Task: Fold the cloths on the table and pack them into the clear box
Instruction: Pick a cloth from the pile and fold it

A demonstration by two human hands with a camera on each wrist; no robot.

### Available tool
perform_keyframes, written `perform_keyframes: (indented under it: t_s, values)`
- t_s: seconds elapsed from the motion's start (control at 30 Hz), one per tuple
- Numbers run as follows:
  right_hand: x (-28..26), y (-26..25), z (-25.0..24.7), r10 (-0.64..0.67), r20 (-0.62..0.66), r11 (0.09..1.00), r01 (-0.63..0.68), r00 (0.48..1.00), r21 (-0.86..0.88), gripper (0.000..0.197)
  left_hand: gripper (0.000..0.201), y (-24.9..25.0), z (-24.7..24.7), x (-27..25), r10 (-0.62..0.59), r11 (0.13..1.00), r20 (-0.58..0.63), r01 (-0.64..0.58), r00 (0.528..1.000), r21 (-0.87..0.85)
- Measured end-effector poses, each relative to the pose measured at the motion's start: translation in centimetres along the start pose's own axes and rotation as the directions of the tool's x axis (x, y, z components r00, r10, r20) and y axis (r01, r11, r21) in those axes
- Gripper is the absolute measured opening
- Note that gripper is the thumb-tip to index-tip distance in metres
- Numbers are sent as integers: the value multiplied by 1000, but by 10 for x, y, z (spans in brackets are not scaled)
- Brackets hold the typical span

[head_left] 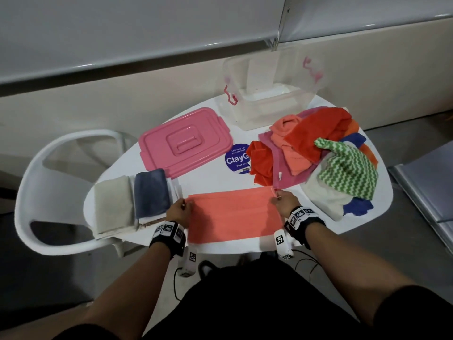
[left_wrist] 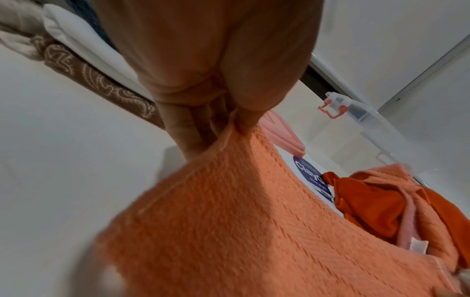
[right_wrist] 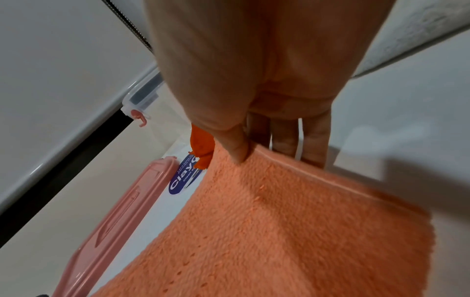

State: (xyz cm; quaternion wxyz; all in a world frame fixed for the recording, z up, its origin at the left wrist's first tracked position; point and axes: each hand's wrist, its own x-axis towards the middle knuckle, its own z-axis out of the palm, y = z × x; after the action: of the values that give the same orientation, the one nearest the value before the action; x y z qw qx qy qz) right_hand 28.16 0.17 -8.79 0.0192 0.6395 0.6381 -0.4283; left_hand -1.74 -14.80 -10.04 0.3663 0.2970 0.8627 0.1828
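At the near edge of the white table (head_left: 210, 133), a coral cloth (head_left: 232, 214) lies spread flat, its near edge close to the table's rim. The left hand (head_left: 179, 213) pinches its far-left corner between thumb and fingers; the right hand (head_left: 285, 204) pinches the far-right corner the same way. In the wrist views each corner is lifted slightly off the tabletop. To the left sits a stack of folded cloths (head_left: 132, 200), beige and dark blue on top. On the right lies a heap of unfolded cloths (head_left: 326, 153) in red, pink, green-striped, white and blue. The clear box (head_left: 269, 104) stands open at the far side, just beyond the heap. Its pink lid (head_left: 185, 142) lies flat, left of the box, beside a round blue sticker (head_left: 236, 158).
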Motion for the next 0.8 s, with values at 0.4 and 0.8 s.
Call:
perform_keyframes:
  t_s: [0.4,0.8]
  values:
    - [18,1,5,73,-75,997,-72,995,20,25,32,16,15,13,-93,996,-57,94,994,2]
    - [7,1,2,-36,-176,992,13,984,-126,27,34,27,23,-13,-16,968,-92,38,996,248]
